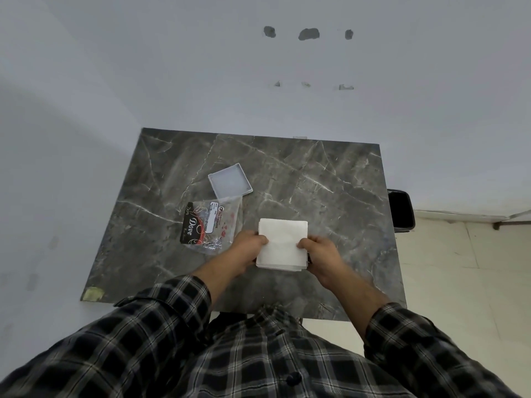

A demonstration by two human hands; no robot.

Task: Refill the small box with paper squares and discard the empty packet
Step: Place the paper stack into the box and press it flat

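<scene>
A white stack of paper squares [283, 242] sits near the front middle of the dark marble table [330, 182]. My left hand [247, 248] grips its left edge and my right hand [320, 252] grips its right edge, thumbs on top. The stack hides what lies under it; a dark corner shows at its lower right. The clear empty packet [211, 225] with a black "Dove" label lies flat to the left of my left hand. A translucent square lid [230, 181] lies behind the packet.
A black bin [400, 209] stands on the floor beside the table's right edge. A wall runs behind the table and along its left side. A yellowish patch [92, 293] marks the table's front left corner.
</scene>
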